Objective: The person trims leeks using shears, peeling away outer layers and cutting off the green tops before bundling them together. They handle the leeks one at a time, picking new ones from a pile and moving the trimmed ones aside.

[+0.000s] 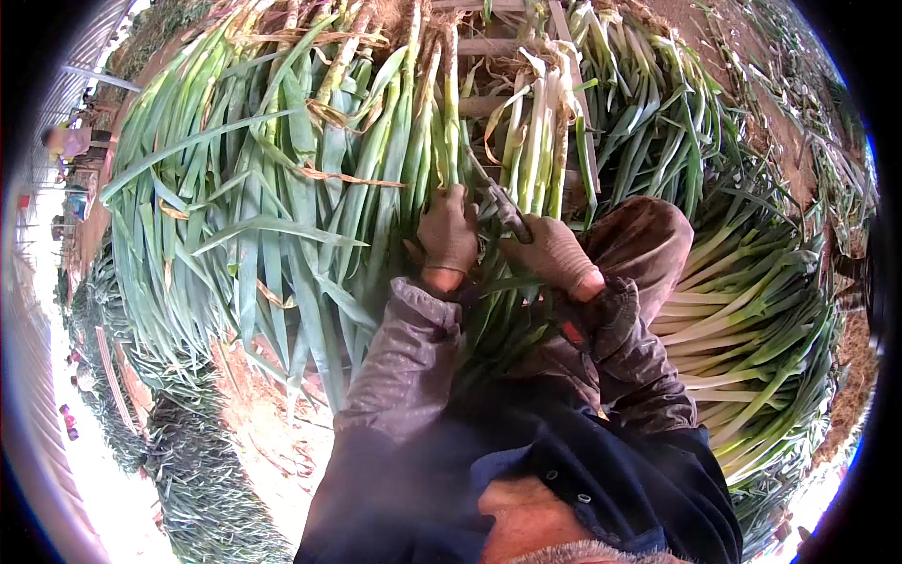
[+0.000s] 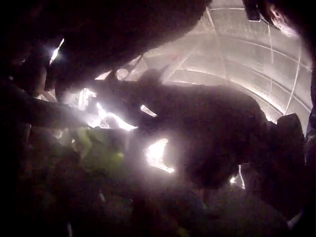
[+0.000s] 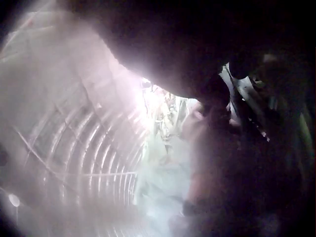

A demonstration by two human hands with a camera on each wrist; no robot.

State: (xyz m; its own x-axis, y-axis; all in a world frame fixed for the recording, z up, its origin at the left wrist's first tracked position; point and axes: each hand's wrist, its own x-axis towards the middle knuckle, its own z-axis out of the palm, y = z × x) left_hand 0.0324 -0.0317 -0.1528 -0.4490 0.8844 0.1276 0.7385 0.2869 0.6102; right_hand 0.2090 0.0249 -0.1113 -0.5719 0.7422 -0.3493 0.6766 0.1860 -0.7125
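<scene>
In the head view, my gloved left hand [image 1: 449, 230] grips a leek [image 1: 452, 122] whose pale stalk runs up from the fingers to its roots. My gloved right hand [image 1: 554, 254] holds a thin-bladed tool [image 1: 507, 209] by its greyish handle. The narrow tip points up and left, close beside the left hand and the stalk. Just above the right hand stand several thick, pale leek stalks [image 1: 540, 141]. Both wrist views are mostly dark, and what the hands hold is hidden there.
A broad heap of leeks [image 1: 254, 207] lies to the left, leaves toward me. More leeks [image 1: 752, 329] with white stalks lie fanned at the right, beside my bent knee [image 1: 644, 240]. Wooden slats [image 1: 489, 47] show under the stalks at the top. A person [image 1: 75, 141] is at the far left.
</scene>
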